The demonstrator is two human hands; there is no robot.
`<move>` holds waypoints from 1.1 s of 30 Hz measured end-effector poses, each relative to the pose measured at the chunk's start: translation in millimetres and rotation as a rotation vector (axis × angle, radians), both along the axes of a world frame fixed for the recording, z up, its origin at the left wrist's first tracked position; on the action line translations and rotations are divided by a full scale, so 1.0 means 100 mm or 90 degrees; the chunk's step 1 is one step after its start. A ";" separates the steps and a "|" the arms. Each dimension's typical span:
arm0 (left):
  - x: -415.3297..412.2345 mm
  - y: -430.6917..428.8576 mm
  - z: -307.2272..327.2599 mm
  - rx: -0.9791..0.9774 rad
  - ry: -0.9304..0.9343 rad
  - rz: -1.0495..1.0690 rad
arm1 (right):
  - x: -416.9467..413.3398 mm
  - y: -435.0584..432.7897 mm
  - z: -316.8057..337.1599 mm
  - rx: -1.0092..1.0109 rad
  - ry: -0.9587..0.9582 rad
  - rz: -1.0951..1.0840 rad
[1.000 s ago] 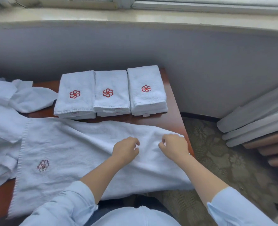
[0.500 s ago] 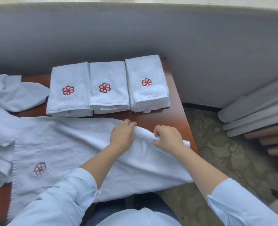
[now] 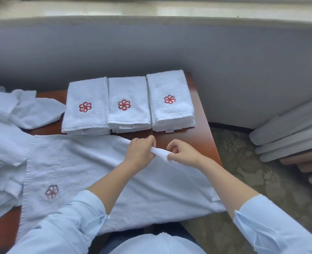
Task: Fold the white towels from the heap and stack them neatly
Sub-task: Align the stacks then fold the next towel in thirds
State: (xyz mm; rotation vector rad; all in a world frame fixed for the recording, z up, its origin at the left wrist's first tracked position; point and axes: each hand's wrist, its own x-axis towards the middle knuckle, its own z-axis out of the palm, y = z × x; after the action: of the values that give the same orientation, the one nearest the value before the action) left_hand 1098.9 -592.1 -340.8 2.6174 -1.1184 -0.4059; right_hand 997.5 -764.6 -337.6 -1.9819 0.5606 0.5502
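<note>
**Head view.** The open towel (image 3: 81, 167) lies flat on the worktop (image 3: 199, 138) beneath both forearms. It runs from the heap (image 3: 3, 143), well out to the left of the left hand, to a corner that droops off the worktop's edge below the right wrist.

The left hand (image 3: 140, 153) has its fingers curled round a raised roll of cloth at the towel's far edge. The right hand (image 3: 183, 153), just beside it, pinches the same roll between thumb and fingertips. Both hands are therefore grasping the towel, close together, with the roll bridging the gap between them.

Just beyond the knuckles, three folded stacks (image 3: 128, 105) stand side by side, each with a red emblem uppermost. The towel's own faint emblem (image 3: 51, 191) sits well to the left of the left hand, nearer the person.

The step in hand looks like taking up the far edge to begin a fold. To do it well, I judge that:
- The hands should spread apart along that edge before lifting, because a grip bunched in the middle lets the ends sag and skews the fold.
- The hanging right end wants drawing onto the worktop first.
- The lift should be low, so the cloth does not brush the stacks beyond.
- The edges should be matched one to the other, then the fold smoothed flat.
</note>
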 end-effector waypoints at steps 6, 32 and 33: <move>0.01 -0.03 0.02 0.039 0.004 -0.003 | 0.05 -0.22 0.11 -0.211 0.017 0.106; 0.29 -0.14 0.33 -0.112 0.045 0.295 | 0.24 -0.57 0.50 -0.406 -0.121 -0.176; 0.29 -0.13 0.34 -0.121 0.041 0.293 | 0.25 -0.57 0.51 -0.404 -0.133 -0.182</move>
State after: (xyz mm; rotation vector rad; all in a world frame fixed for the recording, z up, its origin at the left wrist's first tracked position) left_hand 1128.1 -605.3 -306.6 2.5620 -0.4805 -0.2652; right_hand 1022.7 -821.5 -286.7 -2.4487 0.9501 -0.0300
